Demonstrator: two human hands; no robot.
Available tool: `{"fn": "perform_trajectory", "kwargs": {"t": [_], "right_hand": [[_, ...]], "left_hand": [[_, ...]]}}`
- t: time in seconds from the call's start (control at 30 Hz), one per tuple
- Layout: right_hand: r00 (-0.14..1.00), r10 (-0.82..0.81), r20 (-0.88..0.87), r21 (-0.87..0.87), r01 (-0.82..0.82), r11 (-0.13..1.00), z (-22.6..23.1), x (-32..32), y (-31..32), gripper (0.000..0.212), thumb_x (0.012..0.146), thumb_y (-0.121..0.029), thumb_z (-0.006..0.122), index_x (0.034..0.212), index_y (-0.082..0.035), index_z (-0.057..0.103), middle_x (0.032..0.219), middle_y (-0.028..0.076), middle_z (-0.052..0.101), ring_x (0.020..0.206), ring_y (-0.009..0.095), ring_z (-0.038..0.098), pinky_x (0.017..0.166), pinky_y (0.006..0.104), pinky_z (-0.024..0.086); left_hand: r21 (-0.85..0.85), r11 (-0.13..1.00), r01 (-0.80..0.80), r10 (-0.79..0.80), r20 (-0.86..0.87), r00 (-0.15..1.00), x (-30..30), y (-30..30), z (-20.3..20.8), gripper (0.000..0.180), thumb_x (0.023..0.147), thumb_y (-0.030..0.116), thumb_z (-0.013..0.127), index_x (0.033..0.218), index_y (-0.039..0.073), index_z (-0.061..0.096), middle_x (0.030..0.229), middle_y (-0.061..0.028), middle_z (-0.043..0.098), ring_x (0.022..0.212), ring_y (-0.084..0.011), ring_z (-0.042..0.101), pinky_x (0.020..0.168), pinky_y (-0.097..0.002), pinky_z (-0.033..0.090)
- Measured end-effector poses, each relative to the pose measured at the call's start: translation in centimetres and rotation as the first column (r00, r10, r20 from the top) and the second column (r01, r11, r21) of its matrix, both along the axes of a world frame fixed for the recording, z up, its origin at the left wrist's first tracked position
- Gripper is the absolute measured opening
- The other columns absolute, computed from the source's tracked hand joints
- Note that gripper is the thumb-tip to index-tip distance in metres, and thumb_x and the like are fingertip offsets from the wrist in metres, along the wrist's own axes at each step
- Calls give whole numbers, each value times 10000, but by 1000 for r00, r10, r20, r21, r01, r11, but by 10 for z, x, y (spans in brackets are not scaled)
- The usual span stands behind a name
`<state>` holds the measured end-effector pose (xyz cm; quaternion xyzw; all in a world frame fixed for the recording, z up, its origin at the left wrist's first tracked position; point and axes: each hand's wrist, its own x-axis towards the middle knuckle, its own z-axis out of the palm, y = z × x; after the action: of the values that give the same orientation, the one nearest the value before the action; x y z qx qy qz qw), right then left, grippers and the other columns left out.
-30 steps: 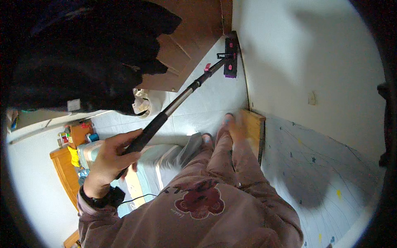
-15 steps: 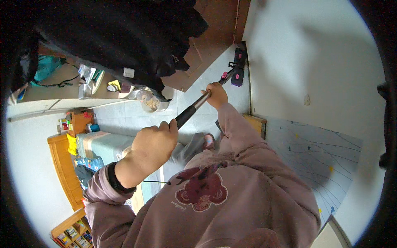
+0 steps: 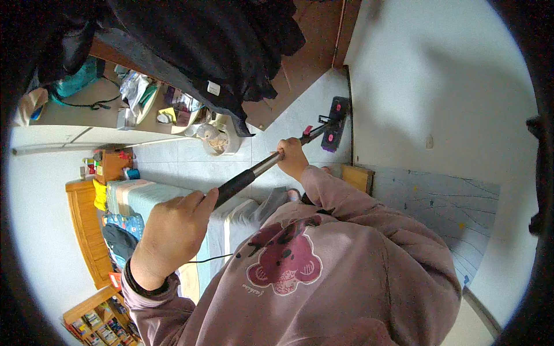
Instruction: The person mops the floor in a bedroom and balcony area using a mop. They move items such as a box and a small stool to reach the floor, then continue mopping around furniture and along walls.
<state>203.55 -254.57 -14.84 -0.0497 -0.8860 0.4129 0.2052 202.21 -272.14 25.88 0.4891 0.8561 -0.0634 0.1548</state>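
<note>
A flat mop (image 3: 266, 166) with a black grip, a silver pole and a black-and-pink head slants across the view. My left hand (image 3: 179, 230) is closed round the end of its black grip. Further down, my right hand (image 3: 293, 158) wraps the metal part of the pole. The mop head (image 3: 334, 124) lies on the pale tiled floor (image 3: 300, 109) beside the foot of the white wall. Pink pieces show on the head and at the joint of the pole.
Dark clothes (image 3: 196, 52) hang at the upper left before a brown door (image 3: 288, 86). A cluttered shelf (image 3: 109, 118) and a whitish bin (image 3: 229, 141) stand below them. To the left is a bed (image 3: 144, 199); a small wooden piece (image 3: 358, 177) sits by the right wall.
The mop head has come nearer along the wall's foot. Both my hands have drawn back leftward with the pole, the left one lower as well.
</note>
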Motion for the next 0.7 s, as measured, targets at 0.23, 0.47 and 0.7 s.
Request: {"fn": "perform_trajectory", "kwargs": {"t": [0.23, 0.47, 0.7], "right_hand": [[999, 32, -7, 65, -31, 997, -47, -53, 56, 137, 711, -128, 643, 665, -64, 530, 684, 183, 579, 753, 361, 575, 667, 456, 448], [980, -37, 193, 25, 33, 999, -83, -56, 86, 55, 759, -96, 600, 722, -65, 574, 795, 160, 607, 837, 344, 579, 744, 452, 463], [931, -7, 364, 103, -33, 994, -72, -48, 95, 18, 782, -35, 574, 772, -43, 587, 818, 167, 613, 849, 368, 590, 764, 448, 471]], "left_hand": [[62, 998, -9, 10, -11, 1000, -17, 14, -93, 403, 772, 66, 608, 1171, 21, 576, 832, -132, 604, 667, -291, 651, 573, -389, 538], [76, 996, -41, 44, -47, 998, -12, 25, -167, 401, 782, 86, 618, 1173, 13, 569, 819, -116, 604, 664, -276, 658, 560, -374, 543], [185, 981, 55, -78, 122, 989, -26, 26, -149, 412, 784, 81, 611, 1178, -30, 564, 783, -120, 594, 630, -290, 630, 554, -381, 520]]}}
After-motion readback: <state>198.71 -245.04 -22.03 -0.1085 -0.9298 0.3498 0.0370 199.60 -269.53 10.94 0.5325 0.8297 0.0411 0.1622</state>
